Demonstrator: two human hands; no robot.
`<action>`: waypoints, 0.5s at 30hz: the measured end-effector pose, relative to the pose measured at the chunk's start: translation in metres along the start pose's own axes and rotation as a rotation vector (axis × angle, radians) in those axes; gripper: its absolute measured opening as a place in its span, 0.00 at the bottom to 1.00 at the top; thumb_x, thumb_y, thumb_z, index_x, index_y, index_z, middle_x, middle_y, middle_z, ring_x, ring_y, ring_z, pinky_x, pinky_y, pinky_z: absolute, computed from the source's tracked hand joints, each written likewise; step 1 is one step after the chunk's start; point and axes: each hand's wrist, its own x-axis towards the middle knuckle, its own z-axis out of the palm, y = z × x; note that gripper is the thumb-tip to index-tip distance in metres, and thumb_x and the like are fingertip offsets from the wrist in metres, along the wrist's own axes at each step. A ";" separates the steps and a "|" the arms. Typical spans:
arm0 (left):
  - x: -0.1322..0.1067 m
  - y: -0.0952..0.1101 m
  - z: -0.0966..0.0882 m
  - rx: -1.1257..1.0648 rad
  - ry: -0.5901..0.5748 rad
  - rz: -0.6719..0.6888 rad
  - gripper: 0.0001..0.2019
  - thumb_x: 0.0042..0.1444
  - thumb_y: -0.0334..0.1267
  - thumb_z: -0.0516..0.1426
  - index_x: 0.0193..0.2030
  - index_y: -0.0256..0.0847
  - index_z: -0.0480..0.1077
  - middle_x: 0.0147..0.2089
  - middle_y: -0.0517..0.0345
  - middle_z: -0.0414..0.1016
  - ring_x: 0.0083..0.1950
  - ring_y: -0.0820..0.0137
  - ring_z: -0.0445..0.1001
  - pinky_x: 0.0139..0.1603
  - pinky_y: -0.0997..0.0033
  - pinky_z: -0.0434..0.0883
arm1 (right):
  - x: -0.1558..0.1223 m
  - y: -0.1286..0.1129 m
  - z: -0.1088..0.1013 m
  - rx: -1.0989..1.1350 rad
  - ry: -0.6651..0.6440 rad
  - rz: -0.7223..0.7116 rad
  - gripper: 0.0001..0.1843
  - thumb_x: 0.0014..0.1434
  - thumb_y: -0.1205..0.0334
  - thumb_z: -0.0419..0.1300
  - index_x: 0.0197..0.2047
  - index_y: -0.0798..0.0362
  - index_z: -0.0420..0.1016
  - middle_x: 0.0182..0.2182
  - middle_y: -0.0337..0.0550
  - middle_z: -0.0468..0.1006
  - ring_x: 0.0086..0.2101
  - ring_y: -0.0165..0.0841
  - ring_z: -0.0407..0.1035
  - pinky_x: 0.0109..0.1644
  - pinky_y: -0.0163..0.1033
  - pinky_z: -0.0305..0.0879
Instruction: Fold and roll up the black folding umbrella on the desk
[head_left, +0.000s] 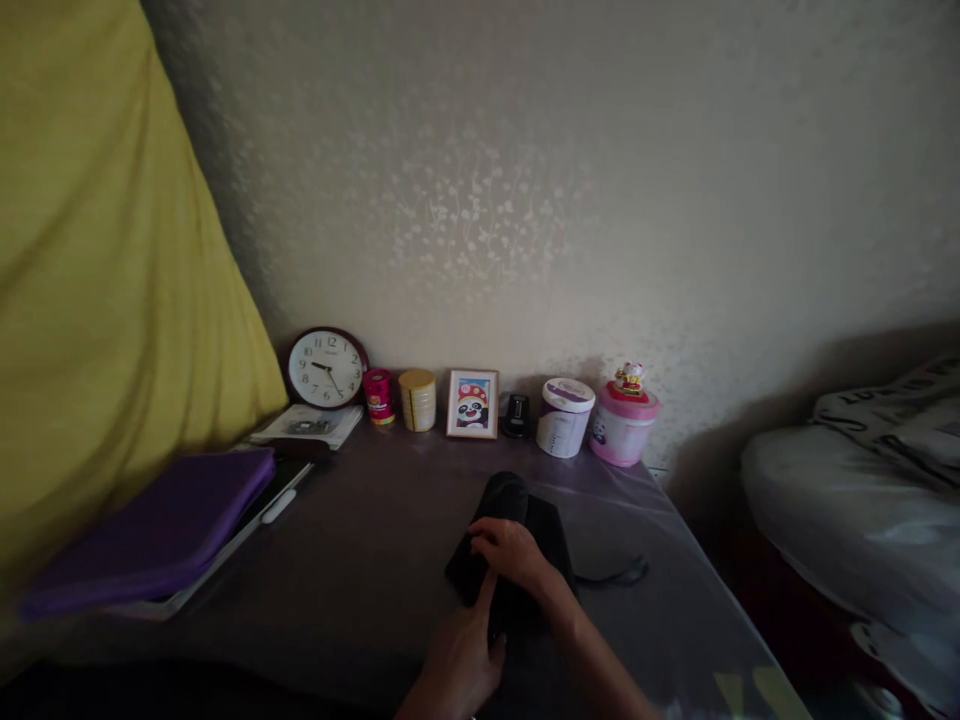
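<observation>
A soft black fabric bundle (551, 530) lies on the table in front of me. A rounded, roll-like part shows at its far end, and a thin dark strap (615, 576) trails off its right side. Its exact kind is hard to make out in the dim light. Across the top of it, my right hand (511, 552) has its fingers curled down on the fabric. Nearer to me, my left hand (461, 655) rests against the near left part, index finger stretched forward and thumb apart. The index fingertip reaches just under my right hand.
Along the wall stand a clock (327, 368), a pink can (379, 398), a yellow-lidded can (418, 400), a framed panda picture (473, 404), a small black object (517, 415), a white tub (565, 418) and a pink tub (624, 424). A purple folder (161, 525) lies left.
</observation>
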 end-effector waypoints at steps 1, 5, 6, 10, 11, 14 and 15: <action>0.000 0.000 0.001 -0.002 0.008 0.000 0.33 0.55 0.36 0.48 0.65 0.39 0.37 0.41 0.48 0.74 0.41 0.65 0.73 0.40 0.70 0.64 | -0.003 0.001 0.000 0.004 0.014 -0.019 0.13 0.53 0.65 0.53 0.40 0.45 0.75 0.30 0.35 0.79 0.34 0.31 0.72 0.37 0.32 0.62; -0.002 -0.002 0.004 -0.034 0.030 0.010 0.34 0.55 0.36 0.48 0.65 0.41 0.33 0.39 0.52 0.75 0.39 0.67 0.73 0.38 0.72 0.64 | -0.020 0.008 -0.001 0.106 0.158 -0.132 0.13 0.57 0.63 0.51 0.40 0.47 0.75 0.35 0.38 0.78 0.38 0.31 0.70 0.43 0.34 0.63; -0.001 -0.003 0.005 -0.037 0.040 0.017 0.35 0.56 0.36 0.48 0.65 0.42 0.31 0.39 0.53 0.75 0.38 0.68 0.73 0.37 0.73 0.63 | -0.024 0.011 -0.002 0.125 0.211 -0.162 0.12 0.58 0.63 0.50 0.40 0.47 0.75 0.36 0.39 0.78 0.39 0.31 0.70 0.44 0.35 0.63; 0.000 -0.003 0.007 -0.003 0.052 0.002 0.36 0.56 0.36 0.48 0.65 0.40 0.27 0.38 0.52 0.75 0.37 0.68 0.73 0.37 0.72 0.63 | -0.030 0.026 0.000 0.076 0.338 -0.266 0.12 0.58 0.67 0.50 0.40 0.49 0.74 0.41 0.42 0.76 0.43 0.32 0.67 0.49 0.40 0.62; 0.001 -0.002 0.007 0.009 0.044 -0.012 0.37 0.56 0.36 0.48 0.65 0.39 0.27 0.38 0.51 0.75 0.37 0.68 0.74 0.37 0.72 0.64 | -0.027 0.030 0.000 0.049 0.342 -0.280 0.12 0.58 0.67 0.50 0.40 0.50 0.74 0.43 0.43 0.75 0.45 0.33 0.66 0.50 0.41 0.61; 0.000 -0.001 0.007 0.016 0.027 -0.031 0.38 0.55 0.35 0.48 0.65 0.38 0.25 0.39 0.50 0.75 0.38 0.67 0.74 0.37 0.71 0.64 | -0.007 0.041 -0.002 -0.020 0.345 -0.288 0.12 0.58 0.68 0.51 0.41 0.51 0.73 0.46 0.45 0.74 0.49 0.37 0.63 0.54 0.46 0.57; 0.000 -0.001 0.007 0.012 0.020 -0.034 0.38 0.55 0.35 0.49 0.65 0.37 0.25 0.40 0.49 0.75 0.38 0.67 0.74 0.37 0.71 0.64 | 0.001 0.044 -0.003 -0.045 0.338 -0.278 0.12 0.57 0.68 0.52 0.42 0.52 0.73 0.46 0.45 0.73 0.51 0.38 0.61 0.55 0.48 0.55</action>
